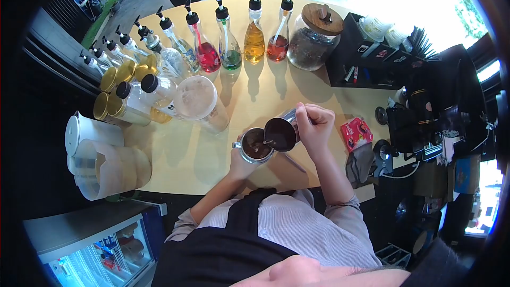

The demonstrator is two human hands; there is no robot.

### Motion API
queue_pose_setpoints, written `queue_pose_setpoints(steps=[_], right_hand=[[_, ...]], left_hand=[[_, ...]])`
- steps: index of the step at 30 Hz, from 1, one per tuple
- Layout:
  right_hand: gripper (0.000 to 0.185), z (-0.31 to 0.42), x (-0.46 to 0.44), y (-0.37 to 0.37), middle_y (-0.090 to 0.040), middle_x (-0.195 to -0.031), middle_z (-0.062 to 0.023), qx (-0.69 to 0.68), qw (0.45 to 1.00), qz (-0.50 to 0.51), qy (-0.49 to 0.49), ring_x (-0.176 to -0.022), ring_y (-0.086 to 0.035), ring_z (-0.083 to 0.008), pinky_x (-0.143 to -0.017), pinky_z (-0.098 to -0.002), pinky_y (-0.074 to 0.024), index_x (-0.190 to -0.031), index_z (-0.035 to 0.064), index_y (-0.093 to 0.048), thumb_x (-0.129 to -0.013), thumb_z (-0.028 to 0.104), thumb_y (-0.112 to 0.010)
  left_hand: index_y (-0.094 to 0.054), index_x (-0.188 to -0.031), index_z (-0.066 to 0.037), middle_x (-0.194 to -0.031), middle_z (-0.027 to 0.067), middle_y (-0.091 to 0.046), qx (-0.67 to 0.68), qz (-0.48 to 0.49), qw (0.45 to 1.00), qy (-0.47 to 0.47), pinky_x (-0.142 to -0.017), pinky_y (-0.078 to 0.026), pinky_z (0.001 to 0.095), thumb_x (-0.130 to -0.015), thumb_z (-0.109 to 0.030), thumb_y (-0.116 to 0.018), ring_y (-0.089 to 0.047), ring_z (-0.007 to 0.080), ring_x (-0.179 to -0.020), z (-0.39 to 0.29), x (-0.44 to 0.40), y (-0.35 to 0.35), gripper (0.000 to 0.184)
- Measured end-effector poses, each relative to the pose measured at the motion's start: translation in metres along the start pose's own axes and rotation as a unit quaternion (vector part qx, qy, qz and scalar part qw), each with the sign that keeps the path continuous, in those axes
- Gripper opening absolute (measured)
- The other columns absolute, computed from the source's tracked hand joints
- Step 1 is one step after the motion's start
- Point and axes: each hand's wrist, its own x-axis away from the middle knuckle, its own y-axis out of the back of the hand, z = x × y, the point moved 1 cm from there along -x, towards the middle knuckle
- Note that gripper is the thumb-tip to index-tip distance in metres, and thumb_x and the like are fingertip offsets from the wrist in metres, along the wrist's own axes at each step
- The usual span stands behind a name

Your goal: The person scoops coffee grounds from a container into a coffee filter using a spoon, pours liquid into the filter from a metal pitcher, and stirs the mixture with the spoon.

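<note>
My left hand (242, 166) is wrapped round a metal cup (256, 145) with a small handle or spout on its left side. Brown liquid shows inside it. Above its right rim, my right hand (316, 122) grips a metal pitcher (281, 134) by the handle side and tilts it left. A thin stream seems to run from the pitcher's lip into the cup. A slim stick-like utensil (295, 163) lies on the table under the pitcher. My left fingers are mostly hidden behind the cup.
Pump bottles of coloured syrup (254, 37) line the table's far edge. A wooden-lidded glass jar (313, 37) stands beside a black organizer (366, 48). Left are a white-lidded tub (196, 98) and plastic jugs (114, 167). A red packet (356, 134) and grey cloth (360, 163) lie right.
</note>
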Motion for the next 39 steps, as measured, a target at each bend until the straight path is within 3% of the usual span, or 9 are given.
queue_pose_setpoints(steps=[9, 20, 23, 25, 29, 32, 34, 36, 39], right_hand=[[0.032, 0.0, -0.004, -0.004, -0.044, -0.048, -0.0017, 0.003, 1.0, 0.017, -0.012, -0.047, -0.038, -0.0049, -0.046, -0.0259, -0.0278, -0.057, -0.006, -0.051, -0.087, -0.001, -0.06], [0.031, 0.006, 0.0, -0.002, -0.04, -0.049, -0.0027, 0.003, 1.0, 0.022, -0.002, -0.047, -0.038, -0.0056, -0.046, -0.0265, -0.0292, -0.058, -0.0064, -0.048, -0.086, -0.002, -0.061], [0.035, 0.006, 0.001, -0.001, -0.043, -0.046, -0.0029, -0.007, 1.0, 0.013, 0.001, -0.044, -0.039, -0.0062, -0.044, -0.0266, -0.0289, -0.054, -0.0048, -0.048, -0.086, -0.002, -0.061], [0.038, 0.004, 0.003, 0.0, -0.046, -0.042, -0.0028, -0.01, 1.0, 0.004, 0.011, -0.04, -0.04, -0.0067, -0.042, -0.0266, -0.0282, -0.049, -0.003, -0.048, -0.085, -0.003, -0.061], [0.038, -0.006, 0.005, 0.007, -0.041, -0.043, -0.0027, 0.013, 1.0, -0.002, 0.014, -0.041, -0.036, -0.0068, -0.042, -0.0277, -0.0252, -0.051, -0.0038, -0.046, -0.086, -0.002, -0.061], [0.037, -0.008, 0.004, 0.009, -0.038, -0.045, -0.0025, 0.021, 1.0, -0.009, 0.014, -0.042, -0.034, -0.0066, -0.042, -0.0283, -0.0237, -0.052, -0.0042, -0.045, -0.085, -0.002, -0.061], [0.037, -0.009, 0.004, 0.011, -0.036, -0.045, -0.0024, 0.019, 1.0, -0.015, 0.008, -0.042, -0.032, -0.0065, -0.043, -0.0286, -0.023, -0.053, -0.0044, -0.044, -0.085, -0.002, -0.062], [0.033, -0.012, 0.003, 0.014, -0.041, -0.051, -0.0012, 0.041, 0.999, -0.001, -0.007, -0.049, -0.037, -0.0048, -0.047, -0.0258, -0.0291, -0.058, -0.0059, -0.046, -0.087, -0.001, -0.061], [0.031, -0.017, -0.001, 0.011, -0.043, -0.051, -0.0013, 0.043, 0.999, -0.003, -0.011, -0.049, -0.039, -0.0047, -0.047, -0.0256, -0.03, -0.059, -0.0066, -0.048, -0.086, -0.001, -0.062]], left_hand=[[-0.058, -0.121, -0.002, -0.108, 0.0091, -0.068, -0.012, -0.004, 1.0, -0.004, -0.085, -0.054, 0.0312, -0.071, -0.023, -0.088, -0.068, 0.0181, -0.096, -0.003, 0.0, 0.001, 0.061], [-0.058, -0.12, -0.002, -0.11, 0.0097, -0.068, -0.054, -0.01, 0.998, -0.039, -0.086, -0.054, 0.0323, -0.071, -0.023, -0.088, -0.067, 0.0188, -0.097, -0.001, -0.001, 0.0, 0.061], [-0.058, -0.119, -0.003, -0.111, 0.01, -0.067, 0.023, 0.004, 1.0, -0.015, -0.085, -0.054, 0.0329, -0.071, -0.025, -0.088, -0.068, 0.0199, -0.097, -0.005, 0.0, 0.001, 0.061], [-0.058, -0.119, -0.003, -0.111, 0.0094, -0.067, -0.045, 0.012, 0.998, -0.031, -0.085, -0.054, 0.0326, -0.071, -0.023, -0.087, -0.068, 0.0195, -0.097, -0.003, -0.001, 0.003, 0.059], [-0.058, -0.12, -0.003, -0.11, 0.0087, -0.066, 0.02, 0.005, 1.0, -0.004, -0.085, -0.054, 0.0319, -0.071, -0.02, -0.088, -0.067, 0.0185, -0.097, -0.001, -0.001, 0.001, 0.06], [-0.056, -0.121, -0.002, -0.11, 0.0084, -0.065, -0.077, 0.012, 0.996, -0.036, -0.086, -0.054, 0.0312, -0.071, -0.017, -0.088, -0.066, 0.0171, -0.098, 0.001, -0.001, 0.0, 0.061], [-0.055, -0.122, -0.002, -0.111, 0.0086, -0.065, -0.004, 0.005, 1.0, -0.012, -0.086, -0.054, 0.0314, -0.072, -0.017, -0.087, -0.066, 0.0176, -0.099, 0.0, -0.001, 0.0, 0.062], [-0.054, -0.122, -0.002, -0.111, 0.0086, -0.065, 0.006, 0.007, 1.0, -0.013, -0.086, -0.054, 0.0316, -0.072, -0.017, -0.087, -0.066, 0.0178, -0.099, -0.002, -0.001, 0.0, 0.062], [-0.055, -0.121, -0.002, -0.11, 0.0086, -0.065, 0.003, 0.007, 1.0, -0.018, -0.086, -0.054, 0.0317, -0.072, -0.018, -0.087, -0.066, 0.0182, -0.099, -0.003, -0.001, 0.001, 0.061]])
